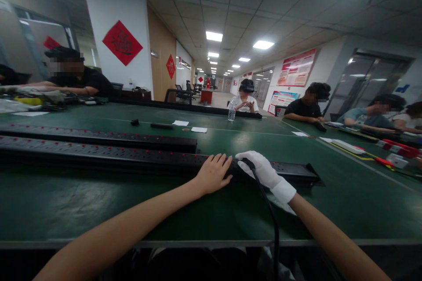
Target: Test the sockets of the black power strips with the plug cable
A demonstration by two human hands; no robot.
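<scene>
A long black power strip point(158, 161) with rows of sockets and small red parts lies across the green table point(92, 210) in front of me. My left hand point(214, 173), bare, rests on its upper face with the fingers stretched out. Just right of it, my right hand point(262, 169) in a white glove is closed round a black plug point(249, 163). The plug's end is at the strip; whether it sits in a socket is hidden by the glove. A thick black cable point(272, 219) drops from the plug over the table's front edge.
A second power strip point(171, 142) lies parallel behind the first. Farther back are a black bar point(161, 126), white paper slips point(199, 130) and a water bottle point(231, 112). Another dark strip point(198, 108) lines the far edge. Several people sit around; tools and cables lie left and right.
</scene>
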